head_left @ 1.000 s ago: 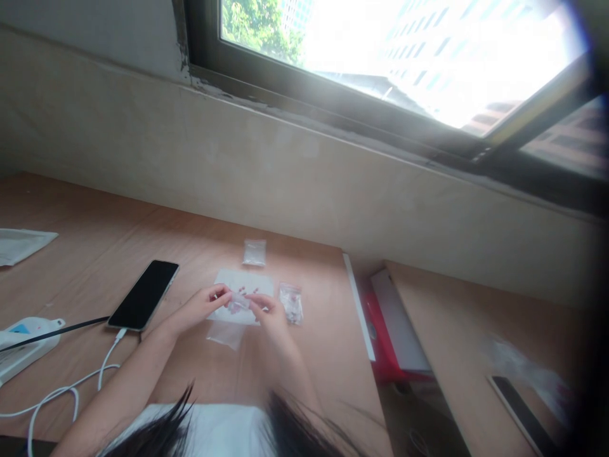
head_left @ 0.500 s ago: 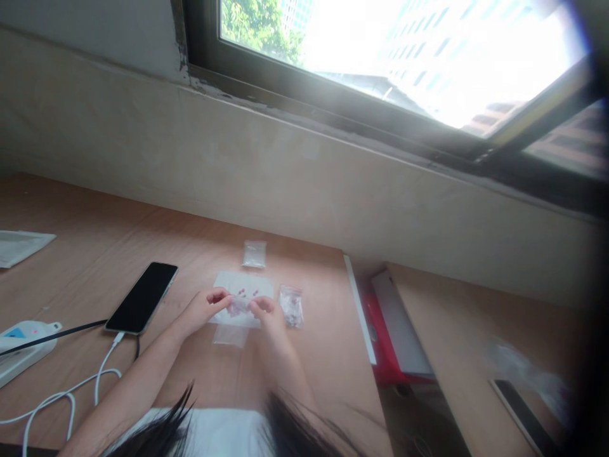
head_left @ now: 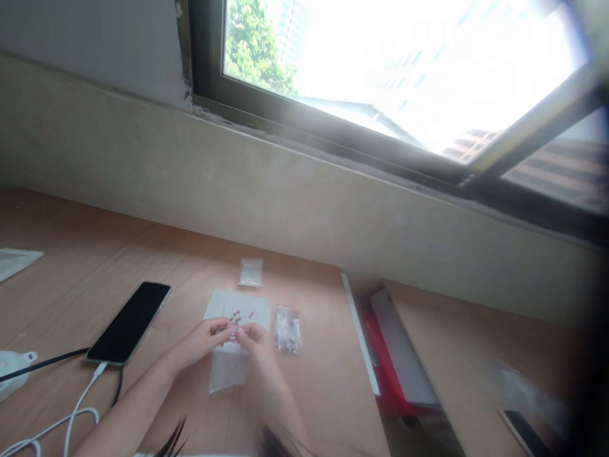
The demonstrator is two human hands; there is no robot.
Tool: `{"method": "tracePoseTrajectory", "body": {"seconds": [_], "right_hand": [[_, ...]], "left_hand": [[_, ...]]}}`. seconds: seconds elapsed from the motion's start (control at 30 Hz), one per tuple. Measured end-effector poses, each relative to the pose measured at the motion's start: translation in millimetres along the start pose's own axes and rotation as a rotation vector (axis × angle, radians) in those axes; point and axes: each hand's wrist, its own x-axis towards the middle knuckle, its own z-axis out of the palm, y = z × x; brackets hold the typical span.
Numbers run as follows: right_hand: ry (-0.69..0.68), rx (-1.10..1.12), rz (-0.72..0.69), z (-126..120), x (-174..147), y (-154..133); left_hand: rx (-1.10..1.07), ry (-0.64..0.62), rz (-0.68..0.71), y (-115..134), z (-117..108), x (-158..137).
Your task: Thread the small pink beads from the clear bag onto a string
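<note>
Over a white sheet (head_left: 216, 304), my left hand (head_left: 214, 333) and my right hand (head_left: 253, 335) meet with fingertips pinched close together. Between them is a small clear plastic bag (head_left: 233, 337), mostly covered by the fingers; what is inside it is too small to make out. Several small reddish and dark beads (head_left: 236, 315) lie on the sheet just beyond the fingers. A flat clear bag (head_left: 227, 374) lies at the sheet's near edge. Right of my right hand is a zip bag with small pieces (head_left: 287, 330).
Another clear zip bag (head_left: 250, 273) lies beyond the sheet. To the left are a phone (head_left: 129, 324) with a white cable (head_left: 76, 409) and part of a power strip (head_left: 14, 374). A red folder (head_left: 387, 368) stands in the gap between the two desks.
My hands have drawn closer together, and the small bag between them is now more covered. The whole scene sits lower in view as the head has tilted up.
</note>
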Motion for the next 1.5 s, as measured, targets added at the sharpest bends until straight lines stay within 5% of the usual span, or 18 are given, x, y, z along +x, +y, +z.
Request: {"method": "tracePoseTrajectory", "body": {"seconds": [0.13,0.4,0.63,0.83,1.13,1.37,1.5], "right_hand": [[0.016,0.074,0.018,-7,9,8],[0.002,-0.005,0.08,-2,12,14],[0.307,-0.298,-0.077,-10,78,1],[0.463,-0.623,-0.146,-5,153,-32],[0.749,-1.096,-0.327,1,158,-19],[0.354,-1.417,-0.418,14,152,-10],[0.374,-1.369,-0.432,15,146,-18]], "left_hand": [[0.032,-0.036,0.036,-1,-7,1],[0.03,0.131,0.009,-32,-18,17],[0.117,0.303,-0.03,-78,-19,21],[0.308,0.417,0.149,-93,-7,16],[0.413,0.469,0.233,-103,-8,23],[0.451,0.411,0.238,-95,-11,19],[0.439,0.374,0.202,-90,-12,16]]}}
